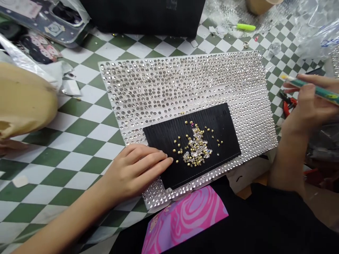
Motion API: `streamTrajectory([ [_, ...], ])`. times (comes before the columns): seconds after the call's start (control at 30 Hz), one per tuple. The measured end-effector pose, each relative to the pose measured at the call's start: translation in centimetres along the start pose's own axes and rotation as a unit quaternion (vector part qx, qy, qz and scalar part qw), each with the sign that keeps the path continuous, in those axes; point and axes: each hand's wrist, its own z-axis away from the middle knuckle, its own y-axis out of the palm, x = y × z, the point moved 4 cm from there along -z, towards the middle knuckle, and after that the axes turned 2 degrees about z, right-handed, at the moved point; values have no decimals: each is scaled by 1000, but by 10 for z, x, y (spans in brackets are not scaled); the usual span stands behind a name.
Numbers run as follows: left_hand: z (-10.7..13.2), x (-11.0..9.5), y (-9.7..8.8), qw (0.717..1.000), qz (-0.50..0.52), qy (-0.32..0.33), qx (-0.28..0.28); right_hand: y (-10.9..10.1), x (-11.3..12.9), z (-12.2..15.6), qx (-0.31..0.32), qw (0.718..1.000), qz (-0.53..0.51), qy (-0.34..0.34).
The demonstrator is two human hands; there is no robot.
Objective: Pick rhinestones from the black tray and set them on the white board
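My left hand lies flat with fingers stretched out on the left end of a black ribbed tray. A small heap of gold and clear rhinestones sits in the tray's middle, just right of my fingertips. The tray rests on a large white sheet covered in rows of clear rhinestones. My right hand is raised at the right edge, fingers closed around a teal picker pen whose yellow tip points left.
A green-and-white checkered cloth covers the table. A tan rounded object bulges in at left. A black box stands at the back, phone cases at back left, red pliers at right, a pink swirled packet in front.
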Motion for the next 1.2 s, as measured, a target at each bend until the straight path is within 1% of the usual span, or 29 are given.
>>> streamTrajectory([
  [0.03, -1, 0, -1, 1000, -2, 0, 3, 8, 18, 3, 30, 999, -11, -5],
  [0.13, -4, 0, -3, 1000, -6, -1, 5, 33, 68, 17, 79, 996, -35, -11],
  [0.17, -4, 0, -3, 1000, -7, -2, 2, 43, 82, 24, 133, 989, -68, -12],
  [0.2, -5, 0, -3, 1000, -7, -3, 2, 53, 92, 31, 187, 977, -98, 10],
  [0.23, -5, 0, -3, 1000, -7, -3, 2, 62, 100, 38, 246, 962, -118, 28],
  [0.27, -5, 0, -3, 1000, -7, -4, 1, 68, 106, 44, 287, 948, -135, 32],
  [0.33, -3, 0, -2, 1000, -9, -7, 0, 76, 112, 51, 331, 933, -141, 29],
  [0.5, 1, 1, 0, 1000, -21, -15, -3, 83, 116, 52, 363, 921, -140, -1],
  [0.73, 0, 0, 0, 1000, -19, -16, -3, 85, 121, 53, 393, 910, -116, -62],
  [0.8, -1, 0, 0, 1000, -19, -14, -3, 85, 121, 54, 393, 910, -115, -73],
  [0.9, -1, 1, 0, 1000, -21, -14, -3, 85, 121, 55, 392, 910, -117, -69],
  [0.97, -1, 1, -1, 1000, -23, -15, -5, 83, 121, 54, 387, 912, -127, -56],
  [1.03, -2, 0, -1, 1000, -24, -11, -3, 79, 118, 49, 373, 917, -140, -27],
  [1.07, -2, 0, -1, 1000, -23, -8, -1, 76, 113, 44, 350, 926, -140, -8],
  [1.1, -2, 0, -1, 1000, -21, -4, 1, 70, 105, 38, 310, 941, -135, 6],
  [1.13, -1, 0, -1, 1000, -19, -2, 1, 63, 95, 31, 253, 959, -126, 20],
  [1.2, 0, 0, -1, 1000, -14, -2, -4, 43, 69, 14, 109, 989, -101, 18],
])
